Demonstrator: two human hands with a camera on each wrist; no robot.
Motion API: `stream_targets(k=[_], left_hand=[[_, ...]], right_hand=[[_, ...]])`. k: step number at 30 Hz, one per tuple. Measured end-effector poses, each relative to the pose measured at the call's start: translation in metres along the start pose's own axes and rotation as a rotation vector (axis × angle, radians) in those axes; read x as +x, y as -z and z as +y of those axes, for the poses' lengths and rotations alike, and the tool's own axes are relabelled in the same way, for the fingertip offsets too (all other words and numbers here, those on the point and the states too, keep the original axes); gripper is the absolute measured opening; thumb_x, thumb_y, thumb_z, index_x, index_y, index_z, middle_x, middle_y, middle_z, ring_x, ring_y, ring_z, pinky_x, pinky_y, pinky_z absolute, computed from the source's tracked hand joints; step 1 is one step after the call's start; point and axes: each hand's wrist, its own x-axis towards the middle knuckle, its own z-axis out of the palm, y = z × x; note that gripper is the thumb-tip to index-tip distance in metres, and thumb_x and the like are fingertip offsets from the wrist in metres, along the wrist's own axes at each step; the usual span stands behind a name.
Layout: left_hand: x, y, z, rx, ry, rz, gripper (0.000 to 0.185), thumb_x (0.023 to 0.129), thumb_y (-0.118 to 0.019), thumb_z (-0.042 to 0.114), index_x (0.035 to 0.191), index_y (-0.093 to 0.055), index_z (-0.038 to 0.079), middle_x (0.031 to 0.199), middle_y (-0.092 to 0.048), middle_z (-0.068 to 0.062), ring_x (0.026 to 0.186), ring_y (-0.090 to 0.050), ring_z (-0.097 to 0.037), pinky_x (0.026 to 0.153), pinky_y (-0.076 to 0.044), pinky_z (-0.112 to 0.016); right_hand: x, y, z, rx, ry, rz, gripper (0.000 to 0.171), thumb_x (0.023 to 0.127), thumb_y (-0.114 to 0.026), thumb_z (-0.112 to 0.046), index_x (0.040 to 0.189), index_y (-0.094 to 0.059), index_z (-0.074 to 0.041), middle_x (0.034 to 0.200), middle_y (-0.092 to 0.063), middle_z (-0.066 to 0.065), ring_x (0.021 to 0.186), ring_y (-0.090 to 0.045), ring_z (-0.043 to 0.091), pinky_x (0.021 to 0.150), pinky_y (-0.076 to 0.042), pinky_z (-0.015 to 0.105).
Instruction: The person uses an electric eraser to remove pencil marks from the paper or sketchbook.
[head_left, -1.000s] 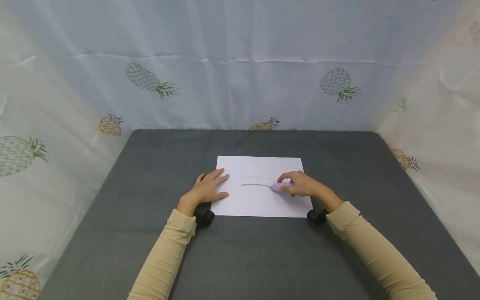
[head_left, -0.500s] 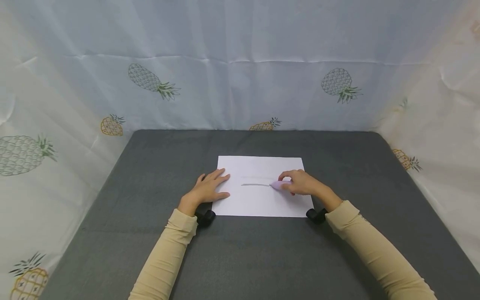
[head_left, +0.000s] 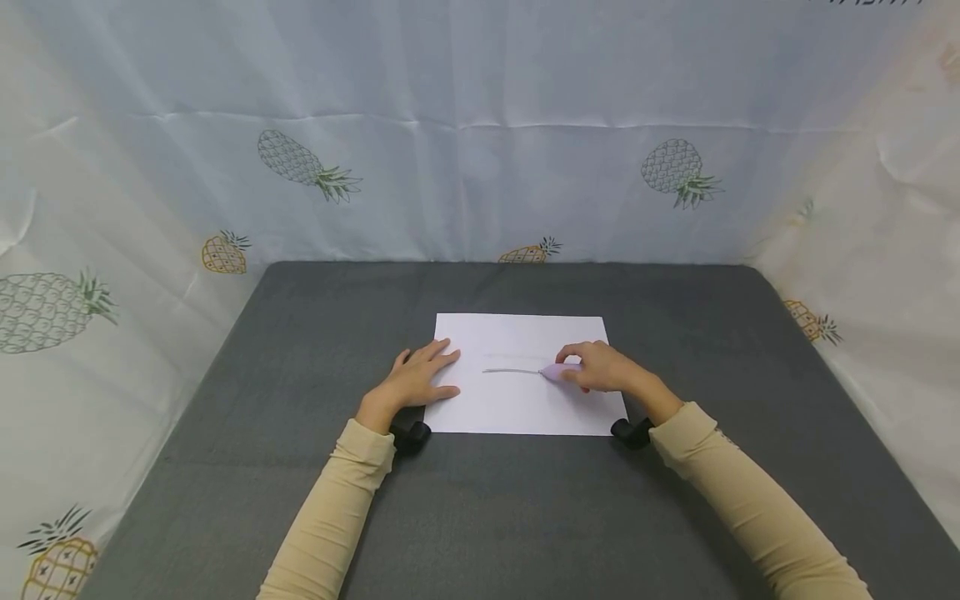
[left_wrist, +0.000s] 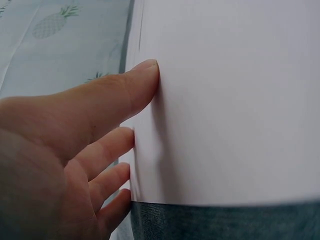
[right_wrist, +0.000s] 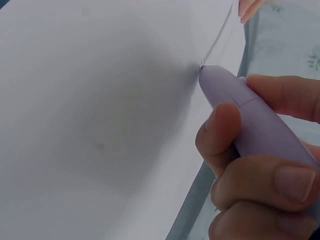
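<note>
A white sheet of paper (head_left: 517, 404) lies flat on the grey table (head_left: 480, 508). My left hand (head_left: 416, 379) rests flat on the sheet's left edge, fingers straight, as the left wrist view shows (left_wrist: 75, 145). My right hand (head_left: 603, 368) grips a lilac pen-shaped tool (head_left: 558, 372) with its tip on the paper (right_wrist: 150, 115). A thin grey line (head_left: 510, 370) runs left from the tip. In the right wrist view the tool (right_wrist: 250, 120) sits between thumb and fingers.
Pineapple-print cloth (head_left: 480, 125) walls the table at the back and both sides. Small black wrist mounts (head_left: 411, 435) show by each sleeve. Bare grey table surface lies in front of and around the sheet.
</note>
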Motion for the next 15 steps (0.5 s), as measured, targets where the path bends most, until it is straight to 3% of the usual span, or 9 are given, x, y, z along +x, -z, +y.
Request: stream_targets(k=[10, 15], left_hand=[[0.0003, -0.0017, -0.0013, 0.000, -0.007, 0.002, 0.067, 0.093, -0.060, 0.038, 0.150, -0.034, 0.015, 0.162, -0.021, -0.012, 0.151, -0.021, -0.035, 0.119, -0.010, -0.064], [0.0006, -0.0021, -0.0019, -0.004, -0.006, -0.002, 0.067, 0.093, -0.060, 0.039, 0.151, -0.034, 0.016, 0.163, -0.020, -0.011, 0.151, -0.019, -0.034, 0.120, -0.010, -0.064]], right_hand=[[-0.0012, 0.0003, 0.0009, 0.030, 0.019, -0.070, 0.031, 0.094, -0.055, -0.020, 0.120, -0.061, -0.006, 0.058, -0.061, 0.011, 0.053, -0.045, 0.011, 0.051, -0.039, 0.023], [-0.0002, -0.0010, 0.0008, 0.012, -0.008, -0.020, 0.030, 0.093, -0.055, -0.020, 0.120, -0.061, -0.006, 0.056, -0.058, 0.006, 0.052, -0.043, 0.011, 0.051, -0.036, 0.023]])
